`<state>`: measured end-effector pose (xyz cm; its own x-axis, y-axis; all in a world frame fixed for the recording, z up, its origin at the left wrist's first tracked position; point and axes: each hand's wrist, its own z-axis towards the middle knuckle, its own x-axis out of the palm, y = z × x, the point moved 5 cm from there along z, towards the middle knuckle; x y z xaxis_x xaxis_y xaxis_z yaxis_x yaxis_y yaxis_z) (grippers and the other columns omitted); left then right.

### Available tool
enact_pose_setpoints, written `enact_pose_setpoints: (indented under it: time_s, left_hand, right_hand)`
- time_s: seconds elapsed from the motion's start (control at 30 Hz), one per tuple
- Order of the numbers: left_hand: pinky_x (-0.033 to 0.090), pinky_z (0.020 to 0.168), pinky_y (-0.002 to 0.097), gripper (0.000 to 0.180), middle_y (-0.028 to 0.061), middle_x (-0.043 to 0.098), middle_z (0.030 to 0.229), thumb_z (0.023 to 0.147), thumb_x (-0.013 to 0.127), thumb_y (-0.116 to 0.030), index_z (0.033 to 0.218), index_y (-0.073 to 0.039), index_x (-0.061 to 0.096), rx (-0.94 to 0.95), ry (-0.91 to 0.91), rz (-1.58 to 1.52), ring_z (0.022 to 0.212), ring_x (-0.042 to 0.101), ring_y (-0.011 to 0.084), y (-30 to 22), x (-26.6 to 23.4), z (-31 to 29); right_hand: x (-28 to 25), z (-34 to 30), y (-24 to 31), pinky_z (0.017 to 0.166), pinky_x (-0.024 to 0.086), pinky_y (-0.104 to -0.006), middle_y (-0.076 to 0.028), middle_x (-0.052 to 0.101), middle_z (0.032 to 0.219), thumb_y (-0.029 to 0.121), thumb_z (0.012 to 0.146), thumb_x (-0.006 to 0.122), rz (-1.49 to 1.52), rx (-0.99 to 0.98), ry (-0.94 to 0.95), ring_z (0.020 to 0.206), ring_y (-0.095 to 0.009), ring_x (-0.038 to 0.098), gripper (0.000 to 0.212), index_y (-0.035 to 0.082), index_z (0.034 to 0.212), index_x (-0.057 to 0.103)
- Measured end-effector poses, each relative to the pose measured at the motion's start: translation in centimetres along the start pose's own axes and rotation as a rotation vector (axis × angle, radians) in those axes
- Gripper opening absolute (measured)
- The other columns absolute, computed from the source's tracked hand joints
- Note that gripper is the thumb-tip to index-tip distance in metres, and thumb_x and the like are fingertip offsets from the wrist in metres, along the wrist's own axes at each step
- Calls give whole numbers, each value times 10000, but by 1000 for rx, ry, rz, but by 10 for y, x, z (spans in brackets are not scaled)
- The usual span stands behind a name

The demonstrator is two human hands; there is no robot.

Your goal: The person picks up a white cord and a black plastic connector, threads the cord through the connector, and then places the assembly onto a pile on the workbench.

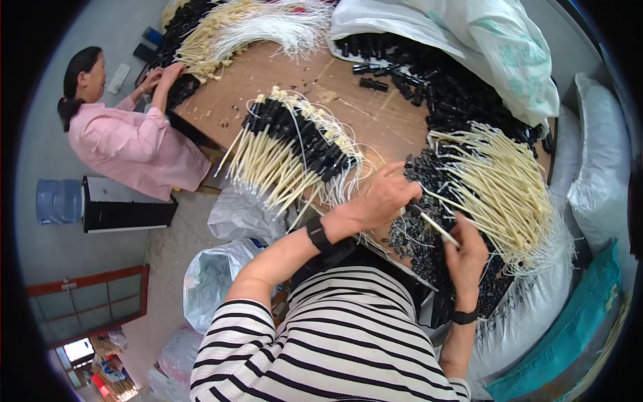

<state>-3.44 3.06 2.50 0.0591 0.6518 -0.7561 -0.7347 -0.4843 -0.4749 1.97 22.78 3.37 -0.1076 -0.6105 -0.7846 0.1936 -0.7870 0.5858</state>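
Note:
My right hand (467, 251) grips a cream rod (435, 226) between thumb and fingers, with the rod slanting up toward my left hand. My left hand (390, 191) is closed in a pinch close to the rod's dark upper end; what its fingertips hold is too small to make out. Beneath both hands spreads a heap of small black pieces (418, 251). Right of them lies a large bundle of cream rods (502, 194) with thin white cords. To the left, finished-looking rods with black sleeves (288, 144) and white cords lie in a row along the table edge.
Black tubular parts (462, 100) spill from a white woven sack (482, 40) onto the wooden table (375, 127). A co-worker in a pink top (127, 144) handles parts at the far left. Filled bags (603, 154) line the right; an open plastic bag (214, 275) stands left below.

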Motion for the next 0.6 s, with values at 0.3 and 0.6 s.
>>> enact_pose_setpoints:
  time_s: [0.3,0.6]
  left_hand:
    - [468,535,349,188,93,556,679,796,618,-168,954,-70,588,-370,-29,68,570,581,243,17,2,-25]
    - [433,521,227,190,-30,603,663,750,673,7,939,-3,688,-772,10,-625,602,513,23,16,20,-19]
  right_hand:
    - [0,-3,-40,488,338,-195,-139,606,1136,60,822,639,1439,440,-14,550,-59,458,127,58,744,539]
    - [41,6,40,491,462,-366,-86,610,730,121,751,707,67,-211,93,575,-286,607,236,113,979,646]
